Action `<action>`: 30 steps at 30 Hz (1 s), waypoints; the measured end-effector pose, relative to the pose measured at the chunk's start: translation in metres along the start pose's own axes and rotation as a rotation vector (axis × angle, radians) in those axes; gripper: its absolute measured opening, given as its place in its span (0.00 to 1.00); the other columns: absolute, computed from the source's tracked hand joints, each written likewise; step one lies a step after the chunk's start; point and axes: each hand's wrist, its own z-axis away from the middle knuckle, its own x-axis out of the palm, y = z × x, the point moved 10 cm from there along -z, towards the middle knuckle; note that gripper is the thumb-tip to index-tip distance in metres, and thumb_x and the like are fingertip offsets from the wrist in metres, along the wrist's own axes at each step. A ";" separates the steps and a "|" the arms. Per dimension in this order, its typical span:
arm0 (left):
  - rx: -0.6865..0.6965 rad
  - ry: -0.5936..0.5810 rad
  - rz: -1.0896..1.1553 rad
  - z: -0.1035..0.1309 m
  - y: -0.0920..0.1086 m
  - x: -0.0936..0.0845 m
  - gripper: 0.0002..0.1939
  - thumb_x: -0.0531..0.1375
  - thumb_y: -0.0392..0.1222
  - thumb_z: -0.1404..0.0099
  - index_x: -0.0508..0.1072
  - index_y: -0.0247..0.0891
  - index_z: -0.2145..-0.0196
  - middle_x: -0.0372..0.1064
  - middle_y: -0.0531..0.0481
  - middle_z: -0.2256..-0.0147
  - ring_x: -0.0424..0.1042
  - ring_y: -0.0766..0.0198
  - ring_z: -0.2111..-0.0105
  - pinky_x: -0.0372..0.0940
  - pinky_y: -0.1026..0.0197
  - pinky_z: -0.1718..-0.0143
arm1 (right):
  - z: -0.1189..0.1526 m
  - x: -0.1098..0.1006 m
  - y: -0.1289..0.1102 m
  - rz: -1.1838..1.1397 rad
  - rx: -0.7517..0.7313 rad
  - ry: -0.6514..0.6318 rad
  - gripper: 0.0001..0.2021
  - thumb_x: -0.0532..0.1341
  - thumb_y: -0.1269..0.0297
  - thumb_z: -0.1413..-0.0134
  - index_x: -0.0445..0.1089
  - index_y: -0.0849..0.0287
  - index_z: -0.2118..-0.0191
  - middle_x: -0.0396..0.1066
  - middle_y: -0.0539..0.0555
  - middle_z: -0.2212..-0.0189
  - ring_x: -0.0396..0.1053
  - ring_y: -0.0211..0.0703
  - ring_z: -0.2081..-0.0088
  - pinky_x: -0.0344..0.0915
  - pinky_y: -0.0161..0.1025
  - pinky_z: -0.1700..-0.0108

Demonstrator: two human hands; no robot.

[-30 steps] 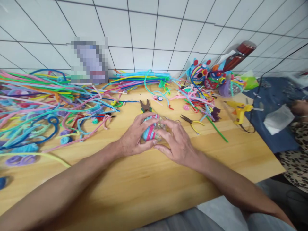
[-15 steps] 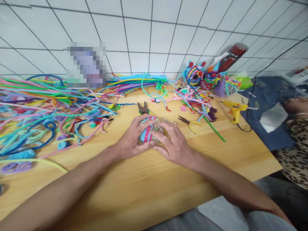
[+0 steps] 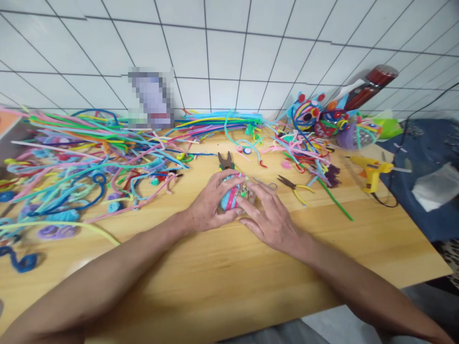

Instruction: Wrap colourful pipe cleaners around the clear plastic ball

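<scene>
Both hands meet around a small rounded object (image 3: 230, 197) with blue and pink stripes and a clear, speckled right side. My left hand (image 3: 211, 203) wraps its left side, fingers over the top and thumb along the near edge. My right hand (image 3: 270, 215) curves over the clear side, fingertips on it. Just beyond the object lie dark-jawed pliers (image 3: 225, 161), their handles mostly hidden. To the right are small scissors (image 3: 267, 184) and yellow-handled long-nose pliers (image 3: 294, 187).
Colourful pipe cleaners (image 3: 107, 162) heap on the left of the wooden table (image 3: 215, 282). Decorated balls (image 3: 304, 113), a red cylinder (image 3: 373, 86) and a yellow glue gun (image 3: 373, 173) stand or lie at the right. A tiled wall rises behind.
The whole view has swung left, so everything appears further right, and the person at the right edge is nearly out of view. Both hands stay around the striped object.
</scene>
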 end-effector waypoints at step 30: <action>-0.024 -0.012 0.049 0.001 -0.004 -0.002 0.41 0.63 0.57 0.26 0.52 0.47 0.24 0.56 0.30 0.30 0.58 0.41 0.28 0.60 0.33 0.29 | 0.025 0.005 0.090 -0.978 0.633 0.278 0.13 0.59 0.52 0.26 0.75 0.48 0.45 0.74 0.59 0.38 0.75 0.52 0.39 0.78 0.51 0.46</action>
